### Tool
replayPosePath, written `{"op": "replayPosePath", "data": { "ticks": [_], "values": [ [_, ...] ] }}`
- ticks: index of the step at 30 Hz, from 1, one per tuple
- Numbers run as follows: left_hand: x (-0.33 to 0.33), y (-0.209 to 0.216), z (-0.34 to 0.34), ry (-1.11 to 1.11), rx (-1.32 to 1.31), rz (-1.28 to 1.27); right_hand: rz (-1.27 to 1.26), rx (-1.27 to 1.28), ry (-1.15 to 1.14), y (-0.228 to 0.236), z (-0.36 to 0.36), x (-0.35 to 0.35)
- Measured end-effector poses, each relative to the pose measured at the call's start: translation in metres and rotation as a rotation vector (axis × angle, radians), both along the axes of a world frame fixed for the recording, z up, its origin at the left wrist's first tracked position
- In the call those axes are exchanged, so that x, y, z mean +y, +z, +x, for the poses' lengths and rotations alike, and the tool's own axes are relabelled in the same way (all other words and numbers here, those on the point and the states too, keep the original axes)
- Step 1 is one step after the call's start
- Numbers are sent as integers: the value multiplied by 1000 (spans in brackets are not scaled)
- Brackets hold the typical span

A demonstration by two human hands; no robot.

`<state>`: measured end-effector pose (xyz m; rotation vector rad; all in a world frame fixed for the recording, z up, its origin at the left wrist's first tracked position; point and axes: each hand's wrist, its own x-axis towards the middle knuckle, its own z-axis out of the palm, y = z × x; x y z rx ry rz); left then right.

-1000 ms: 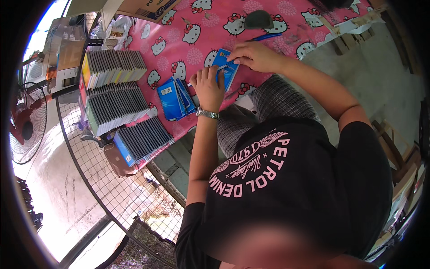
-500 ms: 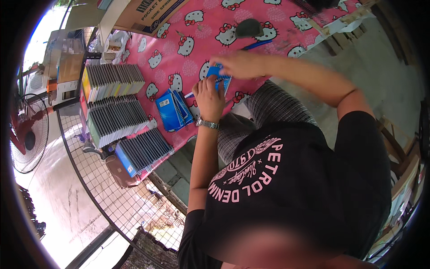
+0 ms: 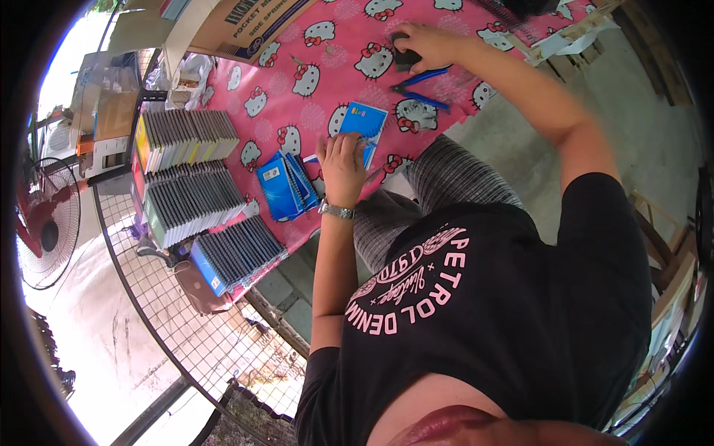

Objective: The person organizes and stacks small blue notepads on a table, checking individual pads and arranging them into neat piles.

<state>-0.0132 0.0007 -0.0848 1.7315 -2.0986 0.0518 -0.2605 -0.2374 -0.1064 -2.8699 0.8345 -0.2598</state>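
Note:
A small blue spiral notebook [image 3: 366, 119] lies at the near edge of the pink table. My left hand [image 3: 342, 160], with a metal-band watch at its wrist, is closed over the notebook's lower left part and hides some of it. My right hand [image 3: 430, 43] reaches far across the table. Its fingers are bent round a dark grey, rounded pad-like piece [image 3: 404, 59], whose exact kind I cannot make out. Just nearer than that hand lie blue-handled pliers [image 3: 422, 88], their handles spread. Left of my left hand sits a small pile of blue spiral notebooks [image 3: 279, 187].
Rows of spiral notebooks [image 3: 195, 201] stand packed along the table's left side. A cardboard box [image 3: 256, 30] stands at the back. The pink patterned cloth [image 3: 290, 97] covers the table. At the left are a fan [image 3: 49, 223] and wire mesh [image 3: 160, 320].
My right hand has left the notebook and moved away from me to the dark grey piece, taking hold of it. My left hand stays at the notebook, and more of its cover shows.

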Motion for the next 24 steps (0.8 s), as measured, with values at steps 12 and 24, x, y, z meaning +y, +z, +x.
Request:
{"op": "replayPosePath", "data": {
  "ticks": [12,24],
  "values": [
    [10,-7,3,163,95,-10,1351,-269,217,36,77,83],
    [-1,-1,5,135,105,27,1292,-384,198,31,83,85]
  ]
}}
